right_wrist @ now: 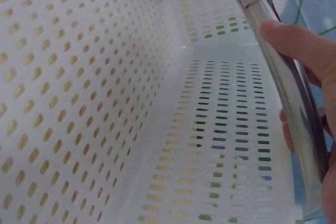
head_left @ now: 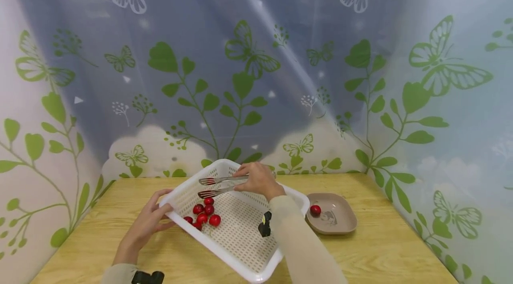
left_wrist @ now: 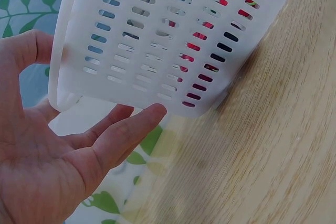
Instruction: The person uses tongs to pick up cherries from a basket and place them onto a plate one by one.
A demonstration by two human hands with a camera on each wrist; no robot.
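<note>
A white perforated plastic basket (head_left: 218, 252) is tilted on the table, lower toward its left corner. My left hand (head_left: 145, 218) grips that corner by the rim; in the left wrist view the thumb hooks over the rim while other fingers lie along the outer wall (left_wrist: 142, 45). Several red cherries (head_left: 214, 220) are gathered inside the basket near this hand. Above them my right hand (head_left: 258, 180) holds metal tongs (head_left: 228, 179), whose two arms stand apart with no cherry between the tips. In the right wrist view, the thumb presses along the tongs (right_wrist: 281, 72).
To the right of the basket, a beige shallow dish (head_left: 344, 221) carries one cherry (head_left: 315, 211). Both stand on a wooden table (head_left: 384, 248). A patterned curtain (head_left: 256, 110) with leaves and butterflies rises behind the table and along both sides.
</note>
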